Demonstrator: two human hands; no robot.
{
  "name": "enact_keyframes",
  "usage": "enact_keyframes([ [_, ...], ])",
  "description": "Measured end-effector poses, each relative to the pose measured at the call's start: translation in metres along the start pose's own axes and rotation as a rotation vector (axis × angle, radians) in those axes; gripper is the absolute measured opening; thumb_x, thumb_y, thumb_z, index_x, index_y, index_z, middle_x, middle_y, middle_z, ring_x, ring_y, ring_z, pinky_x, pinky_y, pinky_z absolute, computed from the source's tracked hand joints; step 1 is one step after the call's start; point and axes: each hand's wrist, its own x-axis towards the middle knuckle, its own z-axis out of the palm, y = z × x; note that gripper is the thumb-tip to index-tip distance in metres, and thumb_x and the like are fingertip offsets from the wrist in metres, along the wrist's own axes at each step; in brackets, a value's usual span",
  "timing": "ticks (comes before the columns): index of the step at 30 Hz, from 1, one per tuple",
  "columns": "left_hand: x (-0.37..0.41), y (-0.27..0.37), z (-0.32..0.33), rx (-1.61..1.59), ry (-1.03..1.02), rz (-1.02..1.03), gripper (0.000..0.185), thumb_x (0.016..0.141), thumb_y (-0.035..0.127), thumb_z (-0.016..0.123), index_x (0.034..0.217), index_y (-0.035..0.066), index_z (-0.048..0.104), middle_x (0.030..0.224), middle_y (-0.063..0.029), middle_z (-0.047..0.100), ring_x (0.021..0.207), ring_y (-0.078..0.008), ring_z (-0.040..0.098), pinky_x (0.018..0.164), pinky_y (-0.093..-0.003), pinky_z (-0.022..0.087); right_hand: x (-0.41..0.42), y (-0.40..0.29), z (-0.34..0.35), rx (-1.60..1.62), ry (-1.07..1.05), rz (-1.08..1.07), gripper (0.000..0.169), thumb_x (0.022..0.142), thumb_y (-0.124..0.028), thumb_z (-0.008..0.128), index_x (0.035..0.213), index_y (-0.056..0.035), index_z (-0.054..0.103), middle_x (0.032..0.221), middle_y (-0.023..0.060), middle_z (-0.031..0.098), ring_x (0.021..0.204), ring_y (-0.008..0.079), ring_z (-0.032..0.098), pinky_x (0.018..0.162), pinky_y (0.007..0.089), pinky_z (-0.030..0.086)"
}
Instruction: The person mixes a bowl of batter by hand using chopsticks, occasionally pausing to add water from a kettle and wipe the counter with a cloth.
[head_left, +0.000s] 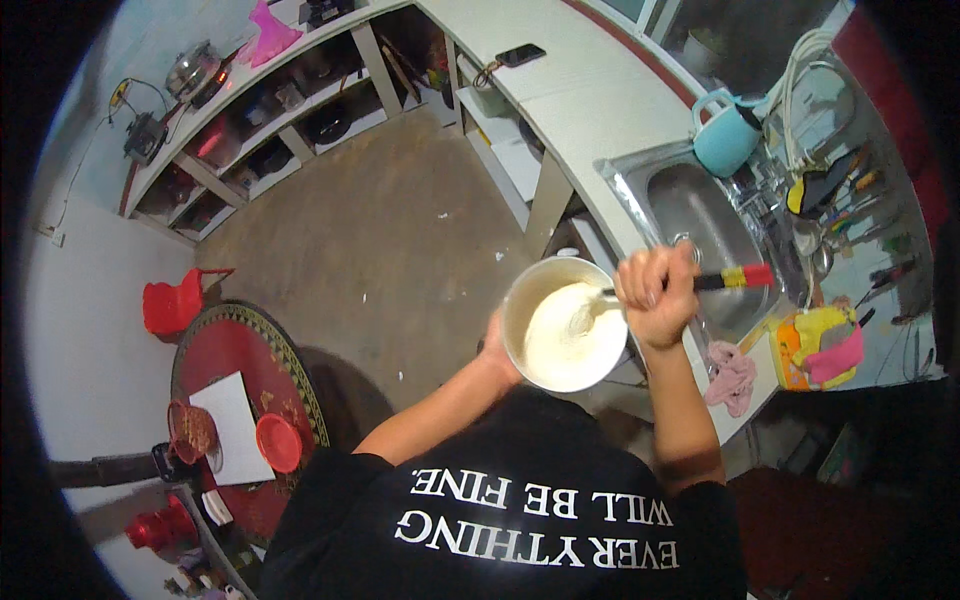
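Observation:
A round, light-coloured metal pot (517, 307) is held up in front of my chest, near the counter's edge. My left hand (501, 349) holds it from its left side, the fingers mostly hidden beneath and behind the wall. Inside lies a pale cream, batter-like mixture (562, 349). My right hand (660, 292) is closed in a fist round the handle of a utensil (731, 277), which is black, yellow and red at its outer end. The utensil's other end reaches into the mixture, where its head is partly covered and its kind cannot be told.
A steel sink (705, 217) is set in the white counter (592, 105) at the right, with a light-blue pitcher (726, 135) at its corner. A pink cloth (731, 379) lies near the sink. A smartphone (520, 55) rests farther along. A red round table (240, 337) stands lower left.

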Motion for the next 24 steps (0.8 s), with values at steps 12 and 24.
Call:
enact_keyframes([
  [12, 0.082, 0.093, 0.022, -0.002, 0.044, -0.175, 0.051, 0.087, 0.043, 0.034, 0.122, 0.008, 0.043, 0.123, -0.0127, 0.047, 0.11, -0.0299, 0.047, 0.096, -0.046, 0.035, 0.1, 0.026, -0.006, -0.045, 0.207, -0.101, 0.053, 0.093, -0.039, 0.027, 0.048, -0.0109, 0.03, 0.042, -0.0014, 0.025, 0.037, 0.0088, 0.019, 0.037, 0.025, 0.017],
  [24, 0.133, 0.112, 0.03, -0.045, 0.053, -0.214, 0.045, 0.088, 0.034, 0.031, 0.121, 0.007, 0.044, 0.121, -0.0118, 0.048, 0.109, -0.028, 0.048, 0.095, -0.0434, 0.037, 0.139, 0.032, -0.035, -0.021, 0.329, -0.081, 0.052, 0.093, -0.038, 0.026, 0.048, -0.0115, 0.029, 0.043, -0.0012, 0.024, 0.038, 0.0091, 0.019, 0.039, 0.0249, 0.018],
])
